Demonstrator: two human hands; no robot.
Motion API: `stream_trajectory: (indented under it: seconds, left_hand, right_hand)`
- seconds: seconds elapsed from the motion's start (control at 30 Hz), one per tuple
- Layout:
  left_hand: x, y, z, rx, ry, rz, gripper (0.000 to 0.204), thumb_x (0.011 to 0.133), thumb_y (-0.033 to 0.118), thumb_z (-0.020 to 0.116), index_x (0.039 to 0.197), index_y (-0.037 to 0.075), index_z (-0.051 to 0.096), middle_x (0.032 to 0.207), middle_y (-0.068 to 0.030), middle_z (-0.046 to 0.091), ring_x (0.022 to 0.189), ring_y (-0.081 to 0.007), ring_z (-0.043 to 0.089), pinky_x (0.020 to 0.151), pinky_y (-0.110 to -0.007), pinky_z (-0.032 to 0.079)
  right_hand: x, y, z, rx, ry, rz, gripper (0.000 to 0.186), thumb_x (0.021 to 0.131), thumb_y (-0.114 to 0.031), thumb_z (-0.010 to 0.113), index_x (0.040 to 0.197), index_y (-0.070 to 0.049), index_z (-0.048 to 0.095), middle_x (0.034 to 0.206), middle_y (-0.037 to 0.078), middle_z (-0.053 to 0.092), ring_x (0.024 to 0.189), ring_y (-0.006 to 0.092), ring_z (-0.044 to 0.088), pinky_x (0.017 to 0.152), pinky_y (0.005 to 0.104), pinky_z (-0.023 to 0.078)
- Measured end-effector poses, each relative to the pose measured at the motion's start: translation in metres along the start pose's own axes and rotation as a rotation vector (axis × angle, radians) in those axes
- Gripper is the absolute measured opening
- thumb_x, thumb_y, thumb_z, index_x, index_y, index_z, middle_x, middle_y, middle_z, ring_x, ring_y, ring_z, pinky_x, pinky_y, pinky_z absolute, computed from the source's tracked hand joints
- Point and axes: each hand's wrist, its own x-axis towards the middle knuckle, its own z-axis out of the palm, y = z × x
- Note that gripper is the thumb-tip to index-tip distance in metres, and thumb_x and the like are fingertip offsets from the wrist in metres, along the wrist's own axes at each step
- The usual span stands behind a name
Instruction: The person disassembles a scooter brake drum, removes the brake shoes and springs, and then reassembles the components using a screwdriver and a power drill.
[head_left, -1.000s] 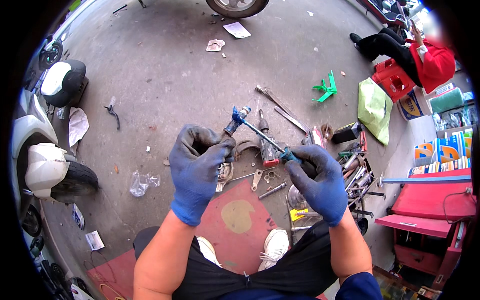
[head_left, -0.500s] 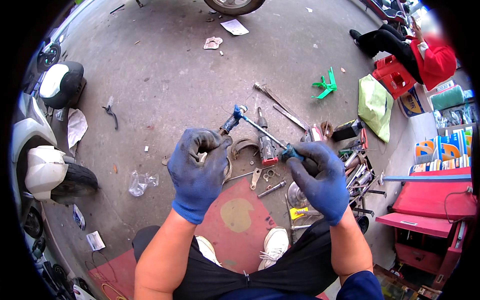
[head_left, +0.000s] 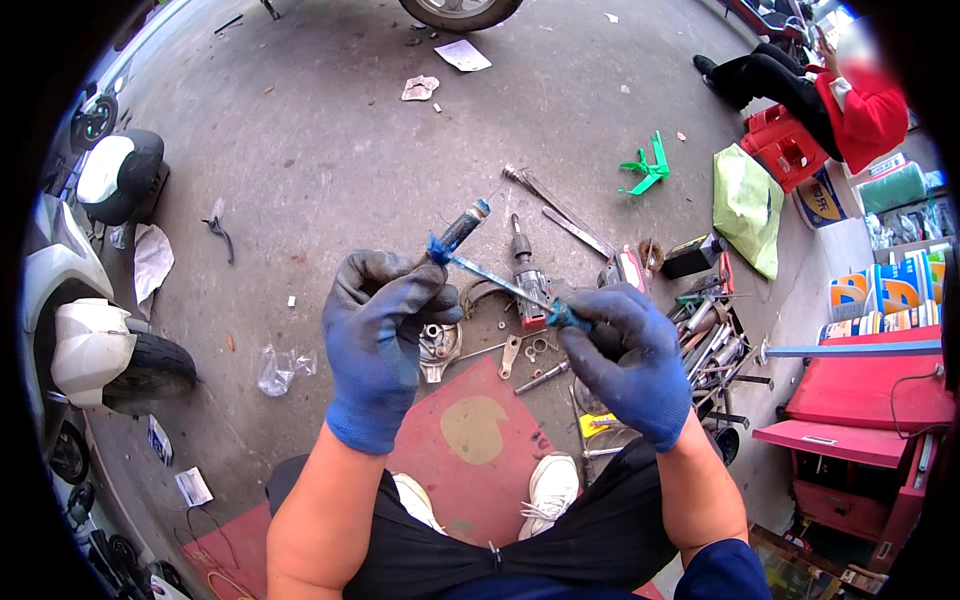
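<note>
My gloved left hand [head_left: 378, 340] grips a dark cylindrical metal part [head_left: 462, 225], tilted up to the right. My gloved right hand [head_left: 625, 360] holds a thin rod tool [head_left: 495, 279] by its blue handle; the rod's blue-smeared tip touches the part's lower section, near my left fingers. Under them on the floor lie a power drill [head_left: 528, 275], a round metal housing [head_left: 438, 350], a curved metal piece partly hidden behind my left hand, washers, a metal link [head_left: 509, 357] and a long bolt [head_left: 543, 376].
Tools fill a tray [head_left: 710, 345] at right, beside a red cabinet [head_left: 860, 390]. A person in red [head_left: 860, 120] sits on a red crate [head_left: 775, 150], near a pale green bag [head_left: 745, 215]. Scooters [head_left: 90, 345] line the left. A red mat [head_left: 465, 395] lies beneath my shoes.
My left hand has shifted slightly left. The rod's blue tip has moved down and left, from the part's upper end to its lower section, exposing the upper end.
</note>
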Motion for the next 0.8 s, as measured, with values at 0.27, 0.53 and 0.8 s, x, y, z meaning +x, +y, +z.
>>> stream_trajectory:
  seconds: [0.27, 0.53, 0.8]
  left_hand:
    - [0.002, -0.003, -0.007, -0.275, -0.025, -0.249, 0.013, 0.090, 0.001, 0.057, 0.097, 0.008, 0.049, 0.092, -0.0133, 0.064, 0.077, -0.0223, 0.066, 0.064, -0.033, 0.057]
    - [0.006, -0.008, -0.014, -0.564, -0.080, -0.490, 0.010, 0.095, 0.010, 0.055, 0.102, 0.006, 0.060, 0.090, -0.0092, 0.062, 0.069, -0.0123, 0.055, 0.056, -0.025, 0.045]
    - [0.010, -0.011, -0.017, -0.734, -0.199, -0.531, 0.012, 0.097, 0.014, 0.053, 0.099, 0.005, 0.060, 0.088, -0.0086, 0.062, 0.058, -0.0071, 0.046, 0.048, -0.022, 0.039]
  right_hand:
    - [-0.001, 0.014, 0.005, 0.045, 0.107, 0.034, 0.020, 0.084, 0.003, 0.070, 0.103, -0.004, 0.069, 0.091, 0.004, 0.062, 0.076, 0.0061, 0.060, 0.062, 0.0206, 0.047]
    - [-0.004, 0.007, 0.005, 0.062, -0.038, 0.082, 0.018, 0.087, 0.002, 0.069, 0.105, 0.000, 0.067, 0.096, 0.005, 0.062, 0.084, 0.0099, 0.067, 0.072, 0.0238, 0.055]
    - [-0.001, 0.001, 0.003, 0.158, -0.046, 0.160, 0.023, 0.089, 0.000, 0.067, 0.112, 0.000, 0.064, 0.101, 0.003, 0.063, 0.089, 0.0055, 0.058, 0.075, 0.0204, 0.048]
